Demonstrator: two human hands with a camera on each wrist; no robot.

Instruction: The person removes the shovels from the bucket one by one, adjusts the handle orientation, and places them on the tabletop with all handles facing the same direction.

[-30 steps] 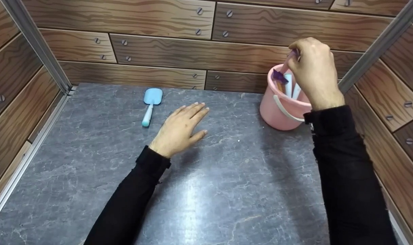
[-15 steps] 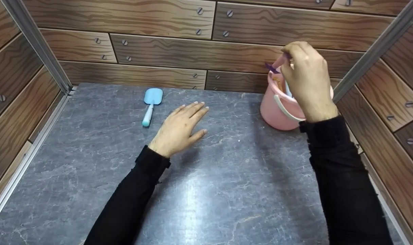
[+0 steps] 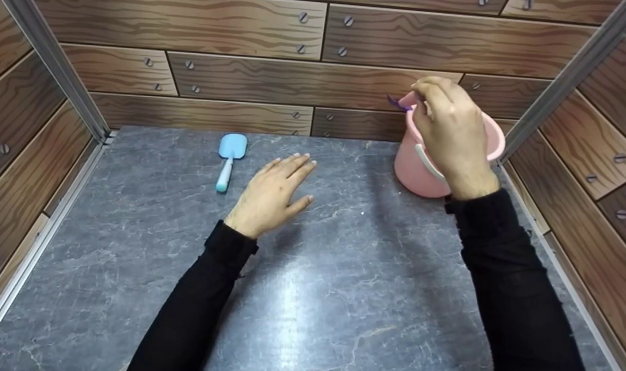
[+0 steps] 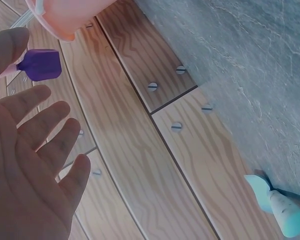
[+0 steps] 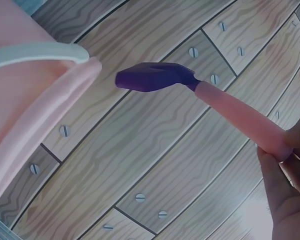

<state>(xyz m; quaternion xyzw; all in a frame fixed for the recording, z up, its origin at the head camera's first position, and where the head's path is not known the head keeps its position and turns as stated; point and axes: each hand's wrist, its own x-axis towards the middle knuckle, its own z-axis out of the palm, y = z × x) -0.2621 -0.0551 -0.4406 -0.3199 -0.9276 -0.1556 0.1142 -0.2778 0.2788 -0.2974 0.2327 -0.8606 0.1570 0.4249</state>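
By the end of its pink handle, a toy shovel with a purple blade [image 5: 150, 77] is pinched in my right hand [image 3: 453, 135]. In the head view the blade hangs just beyond the left rim of a pink bucket [image 3: 421, 172] with a white handle, and the hand hides much of the bucket's mouth. My left hand [image 3: 272, 198] hovers over the table with its fingers spread, holding nothing. Left of it, a small blue shovel [image 3: 232, 147] with a white and teal handle lies on the table; the left wrist view shows this blue shovel [image 4: 282, 210] too.
The grey marbled table [image 3: 153, 268] is enclosed by wood-patterned panels [image 3: 241, 77] at the back and both sides. Metal posts [image 3: 60, 72] stand in the corners. The bucket is close to the back right corner.
My right hand has drawn the purple-bladed shovel out of the bucket, moving left and slightly nearer. My left hand and the blue shovel stay where they were.
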